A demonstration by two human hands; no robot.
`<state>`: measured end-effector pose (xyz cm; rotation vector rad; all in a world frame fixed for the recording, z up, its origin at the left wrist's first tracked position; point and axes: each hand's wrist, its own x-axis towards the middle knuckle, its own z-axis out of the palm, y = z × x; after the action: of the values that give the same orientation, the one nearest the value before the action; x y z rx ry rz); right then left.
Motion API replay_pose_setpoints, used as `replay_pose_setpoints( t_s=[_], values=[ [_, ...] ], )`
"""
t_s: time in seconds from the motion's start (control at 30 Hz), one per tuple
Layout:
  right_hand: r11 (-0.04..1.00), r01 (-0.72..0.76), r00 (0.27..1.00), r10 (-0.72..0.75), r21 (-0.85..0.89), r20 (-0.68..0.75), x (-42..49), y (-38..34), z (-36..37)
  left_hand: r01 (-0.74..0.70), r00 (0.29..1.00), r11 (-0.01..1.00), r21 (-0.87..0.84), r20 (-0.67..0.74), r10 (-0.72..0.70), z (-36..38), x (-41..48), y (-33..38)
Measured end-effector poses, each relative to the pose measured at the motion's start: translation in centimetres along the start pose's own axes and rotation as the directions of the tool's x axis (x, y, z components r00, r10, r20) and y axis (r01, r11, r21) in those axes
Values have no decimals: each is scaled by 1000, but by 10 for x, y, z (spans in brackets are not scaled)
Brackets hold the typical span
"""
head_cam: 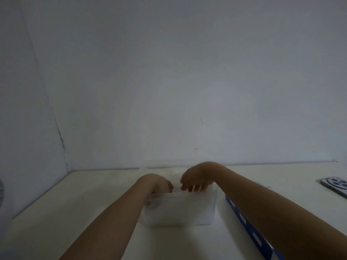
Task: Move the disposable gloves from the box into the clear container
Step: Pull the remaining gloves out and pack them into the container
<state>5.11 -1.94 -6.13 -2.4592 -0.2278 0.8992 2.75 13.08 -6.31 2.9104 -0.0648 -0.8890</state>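
Observation:
The clear container (178, 211) stands on the table in front of me, and its inside looks whitish and hazy with thin glove material (180, 203) that I can barely make out. My left hand (161, 183) dips into its left end, with the fingers hidden behind the wall. Over its far rim, my right hand (195, 180) points its fingers down into the container, fairly straight, onto the gloves. The blue glove box (247, 228) lies to the right of the container, mostly covered by my right forearm.
A pale table (93, 203) meets a white wall at the back and a wall corner at the left. A grey remote control (336, 185) lies at the right edge. A dark blurred object (1, 194) shows at the far left edge.

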Motion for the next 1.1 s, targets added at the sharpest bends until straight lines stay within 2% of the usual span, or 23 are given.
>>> replay_pose_setpoints(
  t_s=[0.07,0.17,0.23,0.33,0.43,0.53,0.6,0.7,0.83,0.97,1.1],
  values=[
    [986,150,978,-137,72,-155,-20,-8,-12,-35,982,989,-142,-187,8,-6,-12,4],
    [934,344,869,-279,93,-409,-54,-10,-27,-136,890,958,-254,-457,5,-16,-28,17],
    [937,343,814,-266,58,-516,-75,2,-34,-240,802,931,-274,-597,30,-19,-40,38],
    [980,196,832,-142,45,-537,-96,32,-39,-398,709,872,-287,-699,93,-16,-56,76],
    [999,-26,872,34,22,-489,-110,70,-40,-478,706,832,-282,-687,172,-3,-66,116],
    [974,-225,897,192,-37,-398,-116,102,-36,-541,741,777,-322,-620,258,14,-68,149],
    [946,-312,893,262,-84,-367,-120,120,-28,-525,788,788,-320,-532,309,28,-66,169],
    [918,-348,884,255,-188,-392,-119,137,-9,-414,882,851,-321,-373,288,52,-51,185],
    [843,-382,859,172,-379,-483,-108,152,15,-322,921,893,-315,-321,219,79,-24,192],
    [859,-401,795,154,-318,-587,-96,167,27,-303,918,913,-273,-342,203,85,-12,193],
    [920,-311,755,87,-238,-650,-94,176,26,-310,920,911,-272,-327,216,85,-9,192]
  ],
)
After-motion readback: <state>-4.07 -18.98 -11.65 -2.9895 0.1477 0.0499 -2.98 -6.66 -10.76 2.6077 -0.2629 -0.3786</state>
